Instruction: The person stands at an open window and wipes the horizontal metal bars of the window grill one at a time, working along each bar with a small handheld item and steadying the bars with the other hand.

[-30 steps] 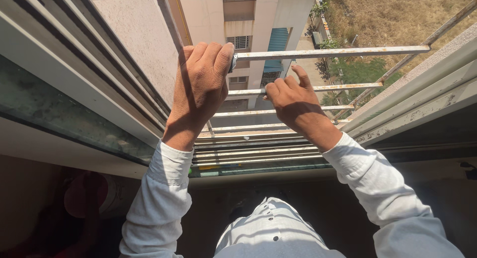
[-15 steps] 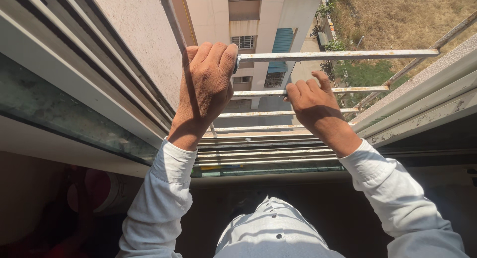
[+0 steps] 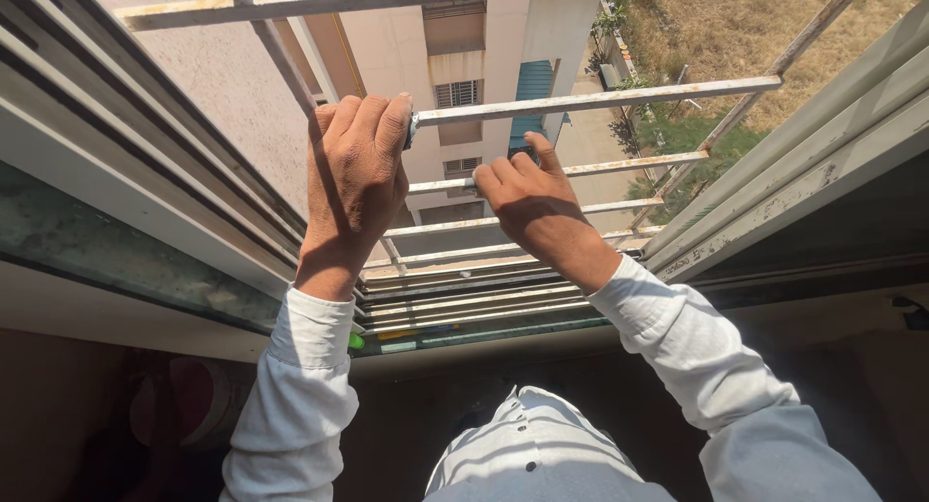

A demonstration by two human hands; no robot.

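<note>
left grip: left hand is wrapped right over a white grille bar, fingers curled down the far side; there's a small grey thing poking out by the fingertips, maybe a cloth or pad, too tucked in to tell

right grip: right hand sits on the next bar down; fingers bent over it, thumb sticking up; looks empty, but the palm side is hidden, so can't swear to it

bars: flaky white paint with rusty patches along every rung I can see; top bar looks the worst; both hands are at the left end of the grille, near the slanting upright

how far along: my guess is it's early days; whatever's being done to the bars, I can't spot a rung that looks any cleaner or fresher than the rest, so most of the grille seems left to go; lower rungs are bunched together and hard to judge

around it: window frame tracks on the left; sill track below with a little green object on it; white sleeves and shirt in the foreground

outside: a beige building and dry ground with shrubs far below
</note>
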